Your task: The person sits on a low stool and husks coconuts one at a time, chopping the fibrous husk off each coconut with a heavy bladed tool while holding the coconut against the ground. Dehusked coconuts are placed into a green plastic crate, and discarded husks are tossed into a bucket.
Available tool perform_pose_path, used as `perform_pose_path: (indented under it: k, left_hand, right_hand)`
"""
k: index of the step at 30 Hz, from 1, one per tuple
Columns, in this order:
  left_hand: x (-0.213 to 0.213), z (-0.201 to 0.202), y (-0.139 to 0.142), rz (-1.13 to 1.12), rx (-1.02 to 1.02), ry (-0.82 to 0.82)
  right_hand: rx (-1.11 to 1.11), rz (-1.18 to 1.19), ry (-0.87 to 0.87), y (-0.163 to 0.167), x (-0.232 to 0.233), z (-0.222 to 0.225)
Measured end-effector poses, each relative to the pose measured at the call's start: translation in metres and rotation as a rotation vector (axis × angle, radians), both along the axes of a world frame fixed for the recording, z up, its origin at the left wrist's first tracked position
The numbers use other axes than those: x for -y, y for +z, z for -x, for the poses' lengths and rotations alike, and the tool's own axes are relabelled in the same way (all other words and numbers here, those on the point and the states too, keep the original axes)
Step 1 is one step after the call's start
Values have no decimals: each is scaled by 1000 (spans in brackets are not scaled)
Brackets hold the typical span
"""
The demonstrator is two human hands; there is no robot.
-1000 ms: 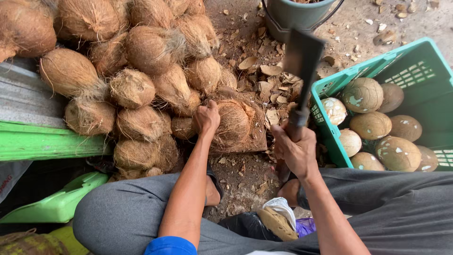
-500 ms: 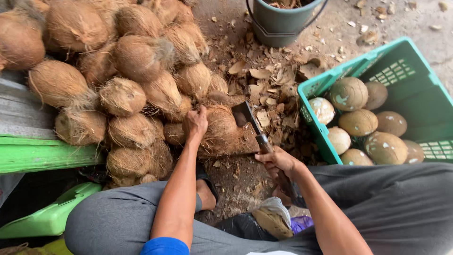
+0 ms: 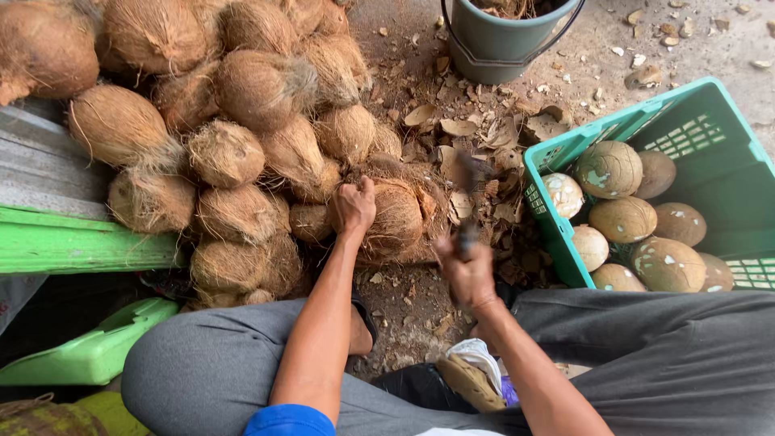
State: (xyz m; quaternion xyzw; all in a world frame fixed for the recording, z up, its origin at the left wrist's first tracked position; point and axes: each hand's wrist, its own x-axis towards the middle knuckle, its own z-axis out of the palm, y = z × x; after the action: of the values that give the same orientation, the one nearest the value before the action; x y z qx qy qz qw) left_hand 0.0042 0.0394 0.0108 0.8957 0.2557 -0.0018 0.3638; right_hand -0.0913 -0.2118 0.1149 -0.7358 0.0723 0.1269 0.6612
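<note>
coconut in hand: husked brown coconut point(image 3: 400, 216) lies on the ground between the person's knees, at the edge of the big heap, fibrous and partly stripped.
left hand: left hand point(image 3: 353, 207) rests on the near side of that coconut, fingers curled tight against the husk and pinning it down.
right hand: right hand point(image 3: 467, 273) is clenched around the handle of a cleaver point(image 3: 468, 202); fingers wrapped fully round it. blade is blurred and stands just right of the coconut; cannot tell if it touches.
heap: pile of unpeeled coconuts point(image 3: 234, 121) spreads up and to the left, touching the held one.
crate: green plastic crate point(image 3: 710, 121) sits at the right, holding smooth peeled coconuts point(image 3: 622, 218).
bucket: grey bucket point(image 3: 504, 40) stands at the top, beyond the scraps.
ground: husk chips point(image 3: 476, 133) litter the dirt floor between bucket, crate and coconut.
left edge: green painted plank point(image 3: 73, 242) runs beside the heap.
</note>
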Motion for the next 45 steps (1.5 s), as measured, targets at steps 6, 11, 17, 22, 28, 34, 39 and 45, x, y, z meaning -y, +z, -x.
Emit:
perform_pose_path:
  k: [6, 11, 17, 22, 28, 34, 39, 45]
  left_hand:
    - [-14, 5, -14, 157, -20, 67]
    - [-28, 10, -29, 99, -76, 167]
    - [-20, 15, -21, 150, -69, 276]
    - [-11, 19, -3, 97, -48, 349]
    - [-14, 26, -22, 115, -215, 516]
    - [-5, 33, -44, 243, -213, 662]
    - [-9, 29, -12, 75, -184, 508]
    - [-4, 28, 32, 11, 218, -327]
  right_hand:
    - [-656, -18, 266, -27, 19, -1]
    - [-280, -248, 43, 4, 23, -11]
    - [-87, -95, -3, 1, 0, 5]
    - [-503, 85, 208, -19, -13, 17]
    - [-59, -74, 66, -19, 1, 7]
    - [-545, 140, 201, -56, -18, 22]
    - [-418, 177, 271, -62, -11, 15]
    - [-404, -23, 88, -25, -8, -3]
